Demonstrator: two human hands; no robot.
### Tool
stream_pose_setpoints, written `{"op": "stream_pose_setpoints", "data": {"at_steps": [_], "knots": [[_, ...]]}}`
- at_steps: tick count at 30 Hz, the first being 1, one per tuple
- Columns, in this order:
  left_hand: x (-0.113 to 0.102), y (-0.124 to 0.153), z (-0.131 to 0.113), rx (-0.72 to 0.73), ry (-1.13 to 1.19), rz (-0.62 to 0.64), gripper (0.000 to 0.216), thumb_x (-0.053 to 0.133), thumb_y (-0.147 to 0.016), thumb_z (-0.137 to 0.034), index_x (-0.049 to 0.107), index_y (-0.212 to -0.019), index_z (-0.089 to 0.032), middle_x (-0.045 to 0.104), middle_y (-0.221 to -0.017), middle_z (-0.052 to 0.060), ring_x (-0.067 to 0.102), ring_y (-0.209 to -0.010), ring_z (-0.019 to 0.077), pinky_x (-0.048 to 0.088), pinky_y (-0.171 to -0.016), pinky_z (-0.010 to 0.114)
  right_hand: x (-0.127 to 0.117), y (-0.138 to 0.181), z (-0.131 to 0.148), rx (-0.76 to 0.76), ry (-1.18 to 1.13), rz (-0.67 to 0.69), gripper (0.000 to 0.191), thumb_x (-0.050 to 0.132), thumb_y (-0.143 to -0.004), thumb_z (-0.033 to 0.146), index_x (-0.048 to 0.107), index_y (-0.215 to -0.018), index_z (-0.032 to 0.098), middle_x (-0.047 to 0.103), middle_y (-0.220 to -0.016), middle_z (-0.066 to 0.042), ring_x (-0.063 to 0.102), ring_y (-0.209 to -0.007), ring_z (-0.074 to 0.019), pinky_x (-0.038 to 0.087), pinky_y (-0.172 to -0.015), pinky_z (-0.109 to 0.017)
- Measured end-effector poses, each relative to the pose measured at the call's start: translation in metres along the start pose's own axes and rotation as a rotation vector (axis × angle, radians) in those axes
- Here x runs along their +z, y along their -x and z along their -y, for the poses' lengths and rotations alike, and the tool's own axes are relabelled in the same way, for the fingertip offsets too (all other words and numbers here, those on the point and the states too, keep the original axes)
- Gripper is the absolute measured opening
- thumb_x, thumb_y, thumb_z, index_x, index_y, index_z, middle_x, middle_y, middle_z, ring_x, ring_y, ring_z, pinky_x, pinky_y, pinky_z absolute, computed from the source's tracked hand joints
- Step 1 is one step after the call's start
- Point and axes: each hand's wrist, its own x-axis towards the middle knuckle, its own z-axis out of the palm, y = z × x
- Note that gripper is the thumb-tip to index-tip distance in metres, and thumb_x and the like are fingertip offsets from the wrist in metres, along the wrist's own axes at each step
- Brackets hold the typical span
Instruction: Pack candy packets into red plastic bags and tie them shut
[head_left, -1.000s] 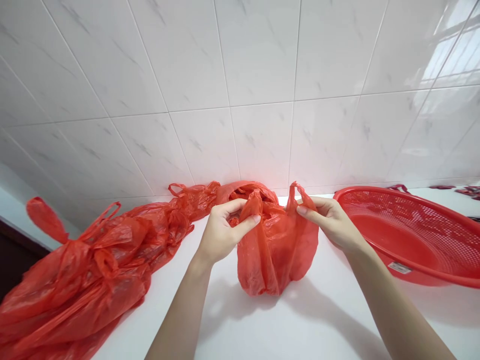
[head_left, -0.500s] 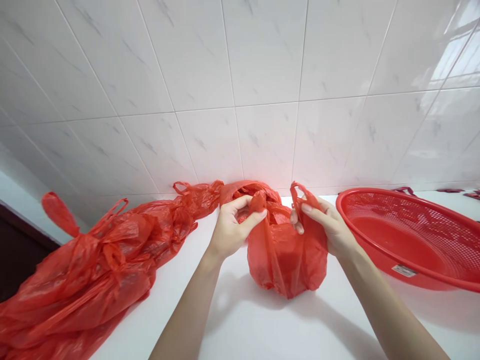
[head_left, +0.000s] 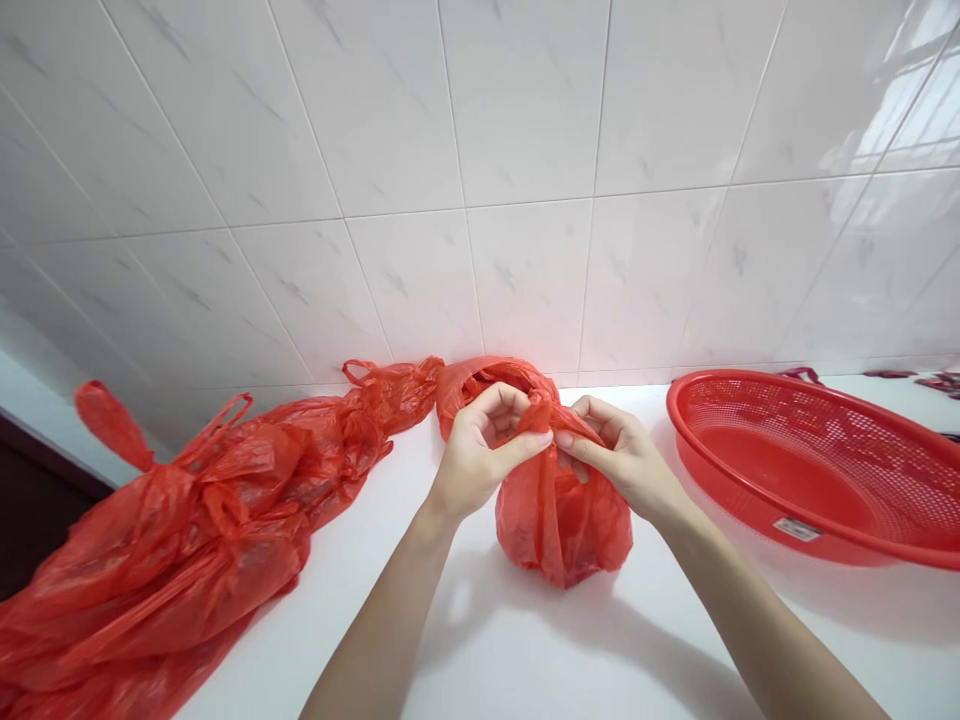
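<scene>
A red, translucent plastic bag hangs rounded below my hands, close over the white surface, and its contents cannot be made out. My left hand pinches one of its handles between thumb and fingers. Close beside it, my right hand grips the other handle, the two thumbs nearly touching where the handles cross. My fingers partly cover the gathered top. Just behind, against the wall, lies another red plastic bag with an open mouth.
Several knotted red plastic bags are heaped along the left. A red mesh-sided plastic basket with a white label stands at right. Small dark red items lie at the far right. A tiled wall closes off the back of the white tabletop.
My hands have come together, bringing the two bag handles from apart to crossing at the middle. The bag's top is now gathered and its body looks narrower.
</scene>
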Motion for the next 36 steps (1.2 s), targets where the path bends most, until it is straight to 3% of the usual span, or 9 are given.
{"op": "stream_pose_setpoints", "data": {"at_steps": [4,7,12,16,20,25,31,36], "knots": [[0.000,-0.001,0.001,0.039,0.006,-0.092,0.027,0.077,-0.075,-0.025,0.063,-0.098,-0.021,0.072,-0.094,0.003,0.069,-0.091,0.0185,0.057,-0.083,0.030,-0.003,0.002,0.002,0.015,-0.002,0.076,0.033,0.074,-0.084,0.050,0.056,-0.081,0.023,0.064,-0.075,0.000,0.061,-0.069,-0.0155,0.051,-0.067,-0.029],[0.000,-0.002,0.003,0.069,0.010,-0.145,0.030,0.074,-0.075,-0.024,0.065,-0.104,-0.021,0.074,-0.101,0.004,0.071,-0.096,0.0196,0.057,-0.086,0.031,-0.008,0.002,0.001,-0.008,0.006,0.079,0.029,0.069,-0.089,0.048,0.061,-0.083,0.021,0.066,-0.084,-0.003,0.062,-0.079,-0.0169,0.052,-0.076,-0.031],[-0.001,-0.004,0.005,0.045,-0.014,-0.204,0.033,0.074,-0.075,-0.027,0.068,-0.107,-0.020,0.076,-0.111,0.007,0.071,-0.106,0.0240,0.057,-0.093,0.036,-0.009,0.000,0.001,-0.045,0.018,-0.070,0.026,0.075,-0.084,0.046,0.066,-0.083,0.022,0.068,-0.086,-0.003,0.063,-0.082,-0.0195,0.051,-0.075,-0.031],[0.001,-0.003,0.005,-0.005,-0.015,-0.130,0.042,0.079,-0.074,-0.028,0.069,-0.113,-0.019,0.075,-0.116,0.009,0.070,-0.111,0.0259,0.057,-0.096,0.037,-0.008,-0.001,0.001,-0.034,-0.021,-0.086,0.028,0.080,-0.078,0.043,0.064,-0.076,0.021,0.066,-0.079,-0.001,0.060,-0.074,-0.0166,0.049,-0.069,-0.029],[0.001,-0.001,0.005,-0.009,-0.013,-0.074,0.035,0.080,-0.077,-0.029,0.071,-0.109,-0.019,0.077,-0.108,0.007,0.072,-0.105,0.0242,0.057,-0.094,0.035,-0.007,-0.001,-0.003,-0.044,-0.041,-0.073,0.029,0.083,-0.076,0.038,0.061,-0.073,0.020,0.062,-0.075,0.001,0.056,-0.070,-0.0139,0.046,-0.066,-0.027],[0.001,-0.001,0.005,0.026,-0.005,-0.104,0.028,0.078,-0.079,-0.029,0.072,-0.104,-0.018,0.077,-0.103,0.006,0.071,-0.101,0.0229,0.057,-0.090,0.033,-0.006,-0.001,-0.004,-0.047,-0.074,-0.101,0.031,0.085,-0.073,0.032,0.056,-0.073,0.020,0.065,-0.078,0.001,0.059,-0.074,-0.0143,0.046,-0.070,-0.028],[0.005,0.000,0.004,0.039,-0.076,-0.008,0.015,0.077,-0.081,-0.028,0.075,-0.093,-0.020,0.075,-0.087,0.002,0.070,-0.085,0.0180,0.057,-0.081,0.028,-0.006,-0.002,-0.002,-0.004,-0.115,-0.022,0.030,0.086,-0.072,0.032,0.059,-0.071,0.019,0.063,-0.075,0.002,0.057,-0.070,-0.0121,0.046,-0.066,-0.026],[0.003,0.001,0.003,0.016,-0.097,-0.119,0.017,0.078,-0.080,-0.032,0.076,-0.090,-0.018,0.073,-0.083,0.002,0.067,-0.081,0.0175,0.055,-0.076,0.028,-0.015,-0.005,-0.001,0.053,-0.228,-0.063,0.032,0.088,-0.071,0.038,0.062,-0.071,0.019,0.068,-0.075,0.000,0.062,-0.068,-0.0131,0.048,-0.064,-0.026]]}}
